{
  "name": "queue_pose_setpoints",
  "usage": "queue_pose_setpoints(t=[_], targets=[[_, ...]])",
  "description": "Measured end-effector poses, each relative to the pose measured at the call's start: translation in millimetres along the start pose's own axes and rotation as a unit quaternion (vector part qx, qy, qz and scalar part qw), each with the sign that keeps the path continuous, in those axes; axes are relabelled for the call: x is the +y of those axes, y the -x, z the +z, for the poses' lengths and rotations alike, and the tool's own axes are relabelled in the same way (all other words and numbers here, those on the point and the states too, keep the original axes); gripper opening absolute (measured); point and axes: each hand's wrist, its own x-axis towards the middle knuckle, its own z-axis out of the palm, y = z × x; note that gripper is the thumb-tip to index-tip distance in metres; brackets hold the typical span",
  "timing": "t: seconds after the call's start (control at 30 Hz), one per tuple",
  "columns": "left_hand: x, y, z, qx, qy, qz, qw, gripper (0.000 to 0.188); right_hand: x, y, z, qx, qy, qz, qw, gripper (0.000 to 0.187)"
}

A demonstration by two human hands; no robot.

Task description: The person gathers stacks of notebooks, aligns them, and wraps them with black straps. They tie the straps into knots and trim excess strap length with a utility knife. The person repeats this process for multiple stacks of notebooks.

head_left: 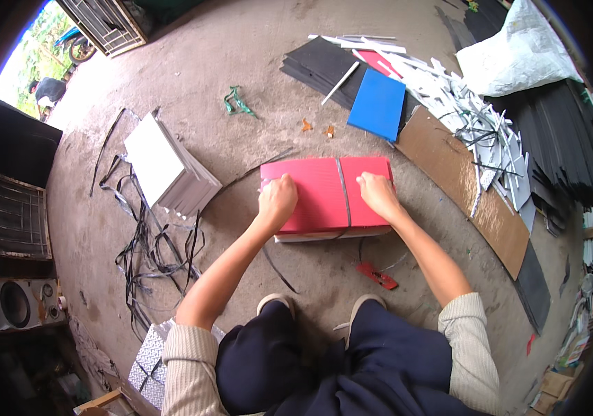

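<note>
A stack of sheets topped in red [310, 201] lies on the floor in front of my feet, with pale layers along its near edge. A dark strap [344, 191] runs across its top, right of the middle. My left hand [279, 200] is closed like a fist over the left part of the red top. On the right part, my right hand [378, 194] is closed too, to the right of the strap. What lies inside the curled fingers of either hand is hidden. A red tool or clip [377, 275] lies near the stack's front edge.
A white stack [161, 163] and tangled black straps [147, 256] lie at left. To the right are a blue sheet [377, 104], a brown board [463, 180], white strip offcuts [442, 97] and a white sack [518, 52]. A patterned bundle [147, 360] sits by my left leg.
</note>
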Motion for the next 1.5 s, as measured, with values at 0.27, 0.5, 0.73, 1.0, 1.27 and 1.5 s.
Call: queue_pose_setpoints(t=[0.27, 0.5, 0.73, 1.0, 1.27, 1.5], targets=[[-31, 16, 6, -0.029, 0.197, -0.065, 0.978, 0.025, 30, 38, -9, 0.148, -0.041, 0.047, 0.987, 0.026], [-14, 20, 6, -0.042, 0.165, -0.086, 0.982, 0.028, 30, 36, -18, 0.040, -0.276, 0.206, 0.938, 0.031], [-4, 18, 14, -0.028, 0.130, -0.075, 0.988, 0.028, 31, 39, -12, 0.034, -0.104, 0.149, 0.983, 0.029], [17, 33, 7, -0.054, 0.016, -0.131, 0.990, 0.090, -15, 54, -31, 0.028, -0.089, 0.135, 0.986, 0.016], [18, 30, 10, -0.057, 0.057, -0.138, 0.987, 0.099, 4, 49, 17, 0.049, -0.195, 0.055, 0.978, 0.020], [21, 30, 9, -0.045, 0.059, -0.136, 0.988, 0.089, -39, 39, 1, -0.092, -0.331, 0.200, 0.918, 0.022]])
